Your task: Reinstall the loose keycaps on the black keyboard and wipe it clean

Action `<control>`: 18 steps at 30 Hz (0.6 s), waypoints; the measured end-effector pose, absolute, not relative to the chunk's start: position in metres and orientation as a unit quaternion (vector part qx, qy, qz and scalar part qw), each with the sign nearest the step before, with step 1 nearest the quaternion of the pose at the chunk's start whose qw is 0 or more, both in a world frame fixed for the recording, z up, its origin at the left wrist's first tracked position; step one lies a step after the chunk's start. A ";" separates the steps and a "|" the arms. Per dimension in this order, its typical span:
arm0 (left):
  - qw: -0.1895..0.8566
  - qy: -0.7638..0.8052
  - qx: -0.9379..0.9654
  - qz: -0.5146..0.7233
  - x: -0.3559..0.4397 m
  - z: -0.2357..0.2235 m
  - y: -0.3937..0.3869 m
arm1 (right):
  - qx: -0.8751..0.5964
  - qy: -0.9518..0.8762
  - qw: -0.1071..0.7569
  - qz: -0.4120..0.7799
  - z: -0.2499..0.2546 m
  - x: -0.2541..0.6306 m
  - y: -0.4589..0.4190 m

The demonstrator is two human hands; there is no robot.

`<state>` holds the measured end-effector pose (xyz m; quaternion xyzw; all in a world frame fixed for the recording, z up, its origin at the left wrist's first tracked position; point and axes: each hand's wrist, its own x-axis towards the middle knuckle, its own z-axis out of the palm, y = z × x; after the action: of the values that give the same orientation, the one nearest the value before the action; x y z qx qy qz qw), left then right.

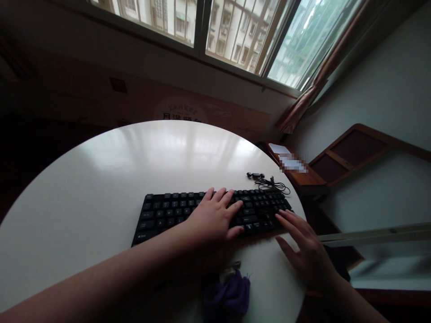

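Note:
A black keyboard (168,211) lies across the near right part of a round white table (101,179). My left hand (213,217) rests flat on the middle of the keyboard, fingers stretched out over the keys. My right hand (305,251) is open at the keyboard's right end, its fingertips touching the keys near the front corner. Neither hand holds anything. The keyboard's black cable and plug (267,181) lie coiled just behind its right end.
A purple cloth-like bundle (229,296) with a small pale object sits at the table's near edge, under my left wrist. Wooden furniture (336,157) stands right of the table. A window (218,31) runs along the wall behind.

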<state>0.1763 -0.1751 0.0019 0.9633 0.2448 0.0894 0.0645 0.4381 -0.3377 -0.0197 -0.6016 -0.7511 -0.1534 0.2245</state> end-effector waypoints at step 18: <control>0.085 0.244 0.963 0.078 0.174 0.006 -0.177 | -0.565 -0.778 0.199 -0.189 0.033 0.460 -0.251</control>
<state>0.1741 -0.1767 0.0062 0.9629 0.2440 0.0776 0.0848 0.4596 -0.2515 0.0335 -0.5646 -0.7784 -0.1894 0.1988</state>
